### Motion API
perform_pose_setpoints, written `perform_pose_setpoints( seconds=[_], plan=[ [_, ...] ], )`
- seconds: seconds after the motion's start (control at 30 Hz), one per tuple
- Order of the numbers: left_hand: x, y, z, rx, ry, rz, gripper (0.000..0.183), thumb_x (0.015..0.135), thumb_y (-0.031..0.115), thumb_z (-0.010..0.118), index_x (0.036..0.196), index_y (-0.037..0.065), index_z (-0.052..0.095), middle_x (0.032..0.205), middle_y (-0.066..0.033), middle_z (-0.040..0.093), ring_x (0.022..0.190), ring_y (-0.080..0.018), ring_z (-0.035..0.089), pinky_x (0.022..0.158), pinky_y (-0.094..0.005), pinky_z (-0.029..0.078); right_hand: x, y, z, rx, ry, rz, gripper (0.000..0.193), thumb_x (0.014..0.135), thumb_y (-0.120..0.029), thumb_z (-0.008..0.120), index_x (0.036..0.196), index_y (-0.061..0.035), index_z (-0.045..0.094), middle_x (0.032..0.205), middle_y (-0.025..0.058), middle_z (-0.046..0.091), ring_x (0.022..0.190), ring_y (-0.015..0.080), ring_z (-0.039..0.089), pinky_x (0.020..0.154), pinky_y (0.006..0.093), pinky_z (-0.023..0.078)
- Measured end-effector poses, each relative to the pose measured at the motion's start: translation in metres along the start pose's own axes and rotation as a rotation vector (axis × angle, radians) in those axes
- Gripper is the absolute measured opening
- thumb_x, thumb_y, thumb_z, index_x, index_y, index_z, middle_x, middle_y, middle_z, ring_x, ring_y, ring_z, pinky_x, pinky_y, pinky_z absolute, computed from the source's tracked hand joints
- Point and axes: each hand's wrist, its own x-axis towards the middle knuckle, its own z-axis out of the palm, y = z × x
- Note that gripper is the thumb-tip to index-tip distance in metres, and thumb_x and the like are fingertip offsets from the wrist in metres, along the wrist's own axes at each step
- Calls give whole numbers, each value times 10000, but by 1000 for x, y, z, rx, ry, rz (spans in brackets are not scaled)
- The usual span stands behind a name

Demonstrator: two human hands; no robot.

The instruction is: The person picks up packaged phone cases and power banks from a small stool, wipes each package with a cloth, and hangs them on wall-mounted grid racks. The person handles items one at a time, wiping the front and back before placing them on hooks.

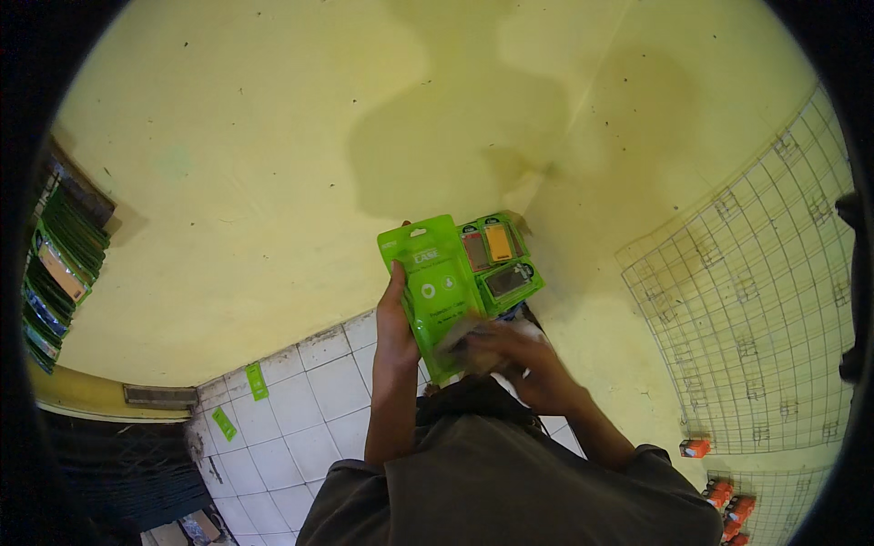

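A flat green phone-case package with a hang hole at its top stands tilted in front of me. My left hand grips its left edge, with the thumb lying over the front. Against the lower right part of the package is my right hand, its fingers closed on a greyish cloth. Motion smears both the cloth and the fingertips. Just behind the held package, to the right, more green phone-case packages are stacked, with cases showing through clear windows, one of them orange.
Wire grid panels run along the right wall, with small red-orange boxes low down. Packed cases hang in a row at the far left. Two green packets lie on the white tiled floor. A dark shutter is at lower left.
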Motion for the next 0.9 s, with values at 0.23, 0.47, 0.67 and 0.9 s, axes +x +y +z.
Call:
perform_pose_setpoints(
  seconds=[0.23, 0.47, 0.67, 0.9],
  plan=[
    [-10, -29, 11, 303, 64, -225, 639, 1135, 455, 426, 1628, 63, 318, 1523, -177, 520, 1350, -284, 578, 1111, -443, 504, 66, -23, -24, -248, 430, -323, 536, 912, -42, 624, 1448, -76, 610, 1673, 199, 389, 1546, 431, 362, 1265, 514, 302],
    [-21, -46, 19, 155, 97, -200, 568, 1158, 373, 332, 1620, 43, 330, 1546, -172, 514, 1385, -290, 555, 1172, -454, 446, 92, 3, -14, -546, 359, -324, 414, 894, -37, 603, 1303, -9, 656, 1661, 133, 425, 1540, 358, 391, 1262, 508, 322],
    [-2, -70, 12, 54, -21, -314, 593, 1162, 448, 327, 1603, 54, 363, 1523, -155, 534, 1364, -287, 564, 1142, -456, 468, 88, 48, -23, -484, 597, -246, 410, 853, 100, 532, 1234, 46, 674, 1548, 179, 548, 1467, 382, 494, 1192, 481, 431],
    [39, -78, 6, 158, 45, -276, 605, 1157, 432, 357, 1681, 139, 281, 1588, -161, 480, 1346, -309, 573, 1085, -460, 532, 84, 116, -102, -52, 819, 130, 424, 911, 134, 547, 1294, 4, 671, 1566, 148, 541, 1355, 334, 606, 1068, 410, 531]
  ],
)
